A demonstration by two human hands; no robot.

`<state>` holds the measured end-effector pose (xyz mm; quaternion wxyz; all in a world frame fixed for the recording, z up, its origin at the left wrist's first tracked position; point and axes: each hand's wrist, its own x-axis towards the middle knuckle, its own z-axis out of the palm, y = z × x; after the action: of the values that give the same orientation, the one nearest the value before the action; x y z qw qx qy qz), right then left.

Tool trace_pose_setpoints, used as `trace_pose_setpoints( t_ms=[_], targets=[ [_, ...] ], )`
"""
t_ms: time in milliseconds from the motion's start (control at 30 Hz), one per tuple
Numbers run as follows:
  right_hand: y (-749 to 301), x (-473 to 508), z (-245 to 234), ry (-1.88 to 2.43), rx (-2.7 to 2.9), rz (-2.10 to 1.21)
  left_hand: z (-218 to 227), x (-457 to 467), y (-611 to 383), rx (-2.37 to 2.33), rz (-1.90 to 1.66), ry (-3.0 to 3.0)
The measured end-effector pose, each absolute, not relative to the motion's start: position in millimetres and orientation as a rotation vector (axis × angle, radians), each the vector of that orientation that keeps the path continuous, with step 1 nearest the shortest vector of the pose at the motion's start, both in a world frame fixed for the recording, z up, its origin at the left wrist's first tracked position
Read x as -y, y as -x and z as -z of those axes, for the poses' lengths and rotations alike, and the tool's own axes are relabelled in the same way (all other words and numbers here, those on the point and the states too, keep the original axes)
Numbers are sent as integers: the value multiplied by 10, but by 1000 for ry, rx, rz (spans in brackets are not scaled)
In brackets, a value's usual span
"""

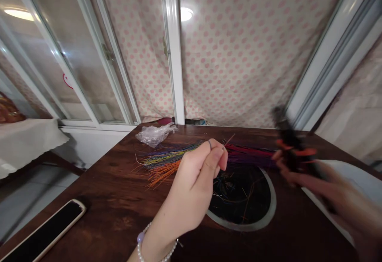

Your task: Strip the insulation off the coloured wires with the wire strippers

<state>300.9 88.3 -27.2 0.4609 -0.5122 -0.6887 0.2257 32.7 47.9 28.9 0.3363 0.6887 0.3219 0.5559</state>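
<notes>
My left hand (pixel 203 174) is closed in a pinch above the table, with the tip of a thin brownish wire (pixel 230 138) sticking out past the fingers. To the right, my right hand (pixel 301 178) is smeared by motion, gripping a black and orange hand tool (pixel 294 146) that looks like pliers or wire strippers. Behind my left hand lies a bundle of thin coloured wires (pixel 167 164), orange, yellow and blue at the left, red and purple at the right. Below it, a round dark dish with a pale rim (pixel 270 210) holds loose wire scraps.
A crumpled clear plastic bag (pixel 155 134) lies at the table's back left. A phone-like dark slab with a pale edge (pixel 47 230) is at the front left. Something white (pixel 346 174) lies under my right arm. Sliding windows and a dotted curtain (pixel 232 63) stand behind.
</notes>
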Motion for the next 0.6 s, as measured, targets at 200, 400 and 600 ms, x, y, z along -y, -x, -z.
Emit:
trace_pose_setpoints(
  t_ms=[200, 400, 600],
  targets=[
    [-2381, -866, 446, 1550, 2324, -523, -333, -489, -312, -819, -1455, -1759],
    [-2156, -753, 623, 1518, 2707, -594, -304, -536, -282, -842, -1416, -1753],
    [-2102, -739, 837, 1418, 2787, -631, -258, -577, -287, -812, -1407, -1692]
  ],
)
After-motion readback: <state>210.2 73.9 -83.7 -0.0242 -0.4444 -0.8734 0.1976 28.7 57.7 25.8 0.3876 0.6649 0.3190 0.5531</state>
